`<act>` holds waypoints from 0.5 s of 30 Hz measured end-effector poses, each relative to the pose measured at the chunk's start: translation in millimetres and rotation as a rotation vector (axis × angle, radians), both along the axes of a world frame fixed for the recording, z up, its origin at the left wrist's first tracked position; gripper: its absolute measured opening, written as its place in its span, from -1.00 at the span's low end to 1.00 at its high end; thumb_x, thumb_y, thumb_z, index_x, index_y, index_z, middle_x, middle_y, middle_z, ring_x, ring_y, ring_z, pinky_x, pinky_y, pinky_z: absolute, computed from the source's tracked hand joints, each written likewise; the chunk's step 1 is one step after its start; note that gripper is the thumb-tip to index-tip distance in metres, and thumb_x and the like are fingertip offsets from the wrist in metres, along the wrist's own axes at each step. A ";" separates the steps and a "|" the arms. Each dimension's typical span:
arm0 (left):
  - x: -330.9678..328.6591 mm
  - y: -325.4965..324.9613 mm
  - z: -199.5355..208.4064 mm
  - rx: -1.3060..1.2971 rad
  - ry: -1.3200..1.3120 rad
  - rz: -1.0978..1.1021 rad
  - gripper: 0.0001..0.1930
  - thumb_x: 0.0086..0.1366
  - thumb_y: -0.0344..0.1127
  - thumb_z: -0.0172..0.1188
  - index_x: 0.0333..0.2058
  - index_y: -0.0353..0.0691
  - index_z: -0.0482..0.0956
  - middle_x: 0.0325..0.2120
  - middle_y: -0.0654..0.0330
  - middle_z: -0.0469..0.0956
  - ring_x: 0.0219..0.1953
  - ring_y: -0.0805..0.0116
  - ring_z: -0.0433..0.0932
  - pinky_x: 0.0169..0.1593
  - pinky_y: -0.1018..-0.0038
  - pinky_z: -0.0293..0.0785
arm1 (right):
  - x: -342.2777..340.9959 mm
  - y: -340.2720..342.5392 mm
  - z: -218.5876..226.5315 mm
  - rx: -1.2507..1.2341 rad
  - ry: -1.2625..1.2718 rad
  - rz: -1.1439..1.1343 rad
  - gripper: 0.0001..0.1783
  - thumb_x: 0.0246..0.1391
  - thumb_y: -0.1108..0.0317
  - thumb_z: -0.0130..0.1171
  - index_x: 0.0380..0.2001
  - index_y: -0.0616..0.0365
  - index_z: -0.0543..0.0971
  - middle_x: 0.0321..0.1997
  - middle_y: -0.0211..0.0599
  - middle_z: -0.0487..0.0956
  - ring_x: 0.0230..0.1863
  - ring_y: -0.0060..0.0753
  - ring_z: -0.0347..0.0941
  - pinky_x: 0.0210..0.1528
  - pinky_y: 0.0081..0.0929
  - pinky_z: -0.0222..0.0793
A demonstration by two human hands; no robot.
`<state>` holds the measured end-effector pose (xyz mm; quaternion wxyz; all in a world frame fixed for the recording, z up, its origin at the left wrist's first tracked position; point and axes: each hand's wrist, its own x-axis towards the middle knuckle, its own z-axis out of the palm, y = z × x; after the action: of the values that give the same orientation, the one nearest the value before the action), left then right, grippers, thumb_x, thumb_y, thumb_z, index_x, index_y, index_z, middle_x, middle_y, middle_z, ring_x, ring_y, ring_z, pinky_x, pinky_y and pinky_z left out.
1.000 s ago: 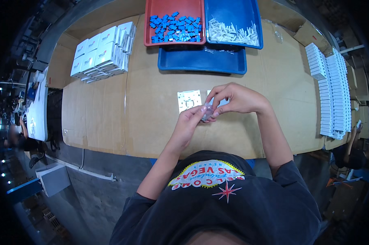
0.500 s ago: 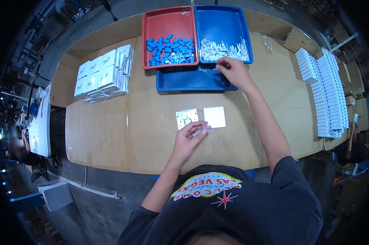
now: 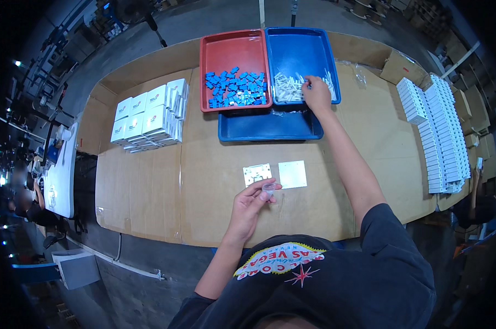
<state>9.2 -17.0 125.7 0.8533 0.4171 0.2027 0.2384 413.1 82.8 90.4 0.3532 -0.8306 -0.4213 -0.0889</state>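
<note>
My left hand point(image 3: 249, 211) is closed on a small clear plastic bag point(image 3: 268, 189), pinched between thumb and fingers. Just beyond it on the cardboard lie a white square plate with cutouts and fittings point(image 3: 254, 173) and a plain white square cover point(image 3: 293, 174). My right hand point(image 3: 317, 97) reaches into the blue tray point(image 3: 294, 46) at the back, its curled fingers down at a heap of small white sticks point(image 3: 288, 88). What those fingertips hold, if anything, is too small to make out.
Left of the blue tray is a red tray point(image 3: 234, 49) of small blue parts point(image 3: 237, 88). A lower blue tray point(image 3: 270, 130) sits in front. White boxes point(image 3: 143, 118) are stacked at left; rows of white pieces point(image 3: 440, 131) stand at right. Other people work at both sides.
My right hand has moved from the front rim of the blue tray in over the white sticks. My left hand still holds the clear bag. The whole view has shifted slightly.
</note>
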 end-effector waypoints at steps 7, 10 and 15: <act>3.6 11.5 19.1 -0.582 -0.434 0.042 -0.44 0.52 -0.10 0.12 0.40 -0.14 0.33 0.13 0.11 0.57 0.09 0.09 0.54 0.30 0.04 0.38 | -10.7 -60.4 27.3 0.329 0.426 0.130 -0.82 0.23 0.41 0.27 -0.15 0.20 0.73 -0.30 -0.29 0.69 -0.32 -0.44 0.56 -0.22 -0.43 0.48; 12.9 17.5 21.9 -0.542 -0.422 0.036 -0.45 0.59 -0.02 0.01 0.40 -0.17 0.31 0.13 0.11 0.58 0.06 0.14 0.57 0.24 0.15 0.46 | -73.8 -100.6 75.4 0.186 0.747 0.381 -0.83 0.30 0.46 0.26 -0.10 0.21 0.74 -0.35 -0.51 0.61 -0.33 -0.68 0.41 -0.26 -0.65 0.34; 26.6 18.5 24.1 -0.631 -0.315 0.021 -0.45 0.61 0.04 -0.02 0.36 -0.23 0.36 0.08 0.14 0.59 -0.05 0.31 0.58 0.08 0.33 0.57 | -129.7 -142.7 109.0 0.185 0.823 0.575 -0.81 0.29 0.47 0.29 -0.07 0.19 0.75 -0.38 -0.53 0.58 -0.32 -0.71 0.39 -0.26 -0.66 0.29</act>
<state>35.8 1.5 149.8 0.9584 0.0890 0.1367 0.2344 283.4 -59.9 199.3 0.5723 -0.6125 -0.4490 0.3094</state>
